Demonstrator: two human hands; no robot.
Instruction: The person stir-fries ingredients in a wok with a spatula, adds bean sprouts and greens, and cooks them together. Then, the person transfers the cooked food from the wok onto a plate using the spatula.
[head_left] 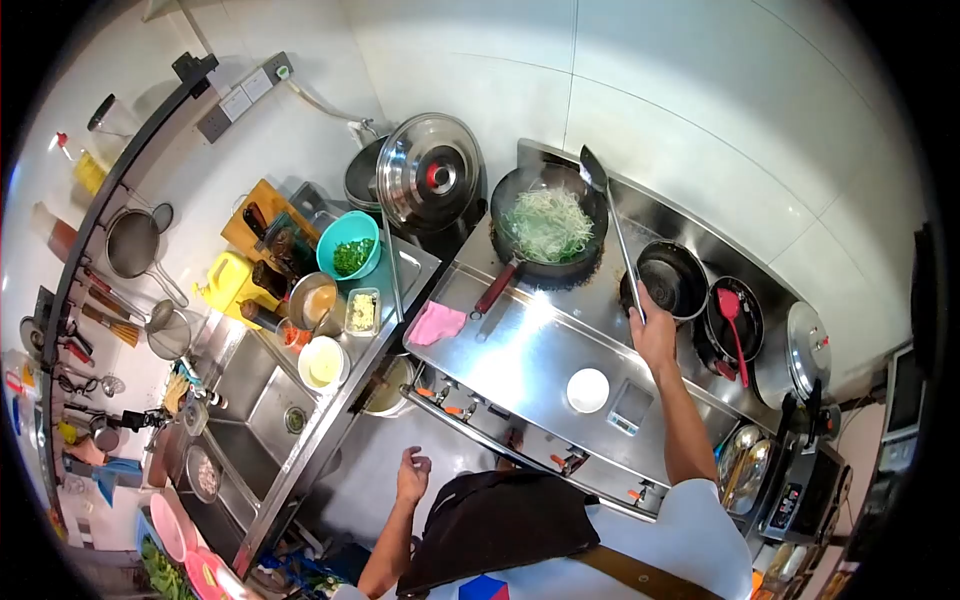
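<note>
My right hand [653, 325] is closed round the long handle of a spatula [622, 232]. The spatula's dark blade is raised at the right rim of a wok [510, 185], and its handle slants over the stove. Pale shredded strands with green bits [545, 225], like bean sprouts, lie in the wok under light steam. My left hand [413, 475] hangs low over the floor beside the counter, with its fingers loosely bent and apart and nothing in it. Close to my right hand stands an empty black pot [672, 280].
A pink cloth [437, 323], a white bowl [588, 390] and a small scale [632, 408] lie on the steel stove top. Farther right is a pan with a red ladle [730, 303]. At left, a turquoise bowl of chopped greens [350, 257] stands near the sink [250, 385].
</note>
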